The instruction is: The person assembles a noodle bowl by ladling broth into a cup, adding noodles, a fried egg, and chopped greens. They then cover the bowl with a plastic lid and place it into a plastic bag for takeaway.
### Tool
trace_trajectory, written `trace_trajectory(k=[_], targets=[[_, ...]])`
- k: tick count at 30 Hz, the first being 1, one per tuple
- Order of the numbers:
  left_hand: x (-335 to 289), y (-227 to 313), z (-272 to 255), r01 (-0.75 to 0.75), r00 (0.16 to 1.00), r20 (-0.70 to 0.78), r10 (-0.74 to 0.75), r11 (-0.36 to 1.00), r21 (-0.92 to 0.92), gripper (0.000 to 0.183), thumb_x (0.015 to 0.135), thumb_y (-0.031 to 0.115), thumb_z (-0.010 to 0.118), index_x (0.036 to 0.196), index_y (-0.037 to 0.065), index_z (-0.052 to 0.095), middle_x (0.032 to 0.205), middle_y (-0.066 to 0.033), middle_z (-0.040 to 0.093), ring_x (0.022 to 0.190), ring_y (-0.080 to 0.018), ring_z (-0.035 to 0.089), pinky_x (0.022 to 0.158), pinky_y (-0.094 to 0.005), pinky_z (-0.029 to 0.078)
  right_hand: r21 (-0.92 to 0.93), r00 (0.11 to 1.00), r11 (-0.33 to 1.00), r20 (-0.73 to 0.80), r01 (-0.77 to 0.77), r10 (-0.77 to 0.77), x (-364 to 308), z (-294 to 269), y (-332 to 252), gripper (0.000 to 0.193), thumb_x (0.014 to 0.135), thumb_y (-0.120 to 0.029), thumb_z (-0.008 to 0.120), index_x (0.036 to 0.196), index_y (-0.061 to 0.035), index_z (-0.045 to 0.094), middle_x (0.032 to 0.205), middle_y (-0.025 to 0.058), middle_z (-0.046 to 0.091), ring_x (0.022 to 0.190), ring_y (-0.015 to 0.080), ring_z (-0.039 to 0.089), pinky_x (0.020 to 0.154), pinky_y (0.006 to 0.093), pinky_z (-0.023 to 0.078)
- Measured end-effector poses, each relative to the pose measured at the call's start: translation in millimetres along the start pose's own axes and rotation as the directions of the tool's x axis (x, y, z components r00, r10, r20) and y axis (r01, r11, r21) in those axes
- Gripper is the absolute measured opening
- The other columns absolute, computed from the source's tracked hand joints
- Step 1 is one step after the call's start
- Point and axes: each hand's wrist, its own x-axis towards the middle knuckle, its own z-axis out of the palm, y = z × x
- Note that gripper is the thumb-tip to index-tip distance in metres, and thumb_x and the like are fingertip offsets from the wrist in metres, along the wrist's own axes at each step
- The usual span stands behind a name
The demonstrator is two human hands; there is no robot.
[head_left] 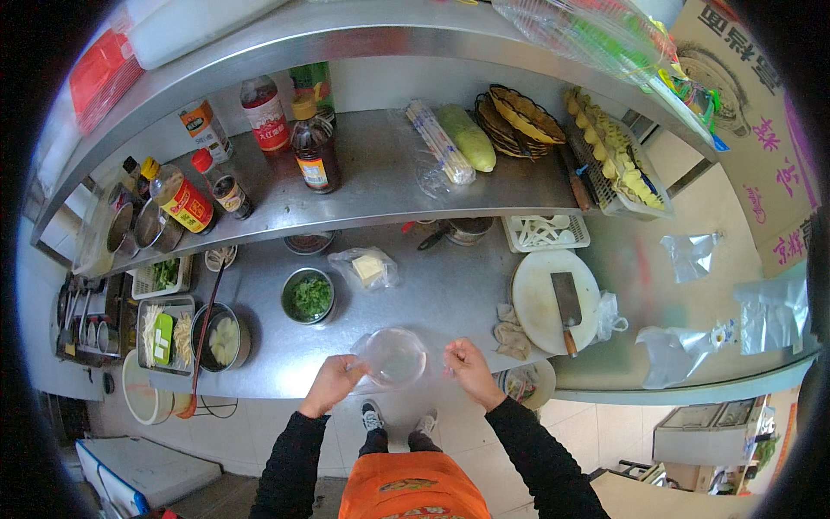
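Observation:
A clear round plastic bowl (396,356) is at the front edge of the steel counter, in front of me. My left hand (334,382) pinches its left rim between thumb and fingers. On the other side, a little apart from the bowl, my right hand (473,372) is raised with its fingers curled together; whatever they hold, if anything, is too small to make out. Beyond the bowl stand a metal bowl of chopped green herbs (309,297) and a pale yellow block (367,269) on a crumpled clear plastic bag (344,262).
At the right, a cleaver (566,303) lies on a round white cutting board (529,290), with a rag (512,336) beside it. A pot of pale slices (238,353) and a tray (184,370) stand left. A steel shelf (363,195) with bottles overhangs the counter's back.

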Motion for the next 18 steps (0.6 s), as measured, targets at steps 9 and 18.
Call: trace_trajectory(k=[9, 18], targets=[[1, 28, 11, -0.122, 0.988, -0.131, 0.08, 0.928, -0.353, 0.032, 0.107, 0.025, 0.056, 0.087, 0.003, 0.067, 0.062, -0.0002, 0.057, 0.057, -0.009, 0.05, 0.056, -0.0256, 0.04, -0.358, 0.955, 0.897, -0.04, 0.26, -0.293, -8, 12, -64, 0.016, 0.092, -0.003, 0.066, 0.105, -0.0026, 0.057, 0.087, 0.0092, 0.069, 0.065, 0.0166, 0.069, 0.059, 0.0318, 0.055], [6, 21, 21, -0.116, 0.991, -0.104, 0.078, 0.893, -0.434, 0.032, 0.107, 0.024, 0.056, 0.088, 0.0, 0.067, 0.067, -0.0027, 0.06, 0.061, -0.0114, 0.055, 0.061, -0.0267, 0.048, -0.523, 0.924, 0.771, 0.097, 0.363, -0.37, 9, 14, -79, 0.018, 0.089, -0.002, 0.064, 0.106, -0.0048, 0.059, 0.088, 0.0139, 0.07, 0.08, 0.0304, 0.072, 0.07, 0.0396, 0.056]])
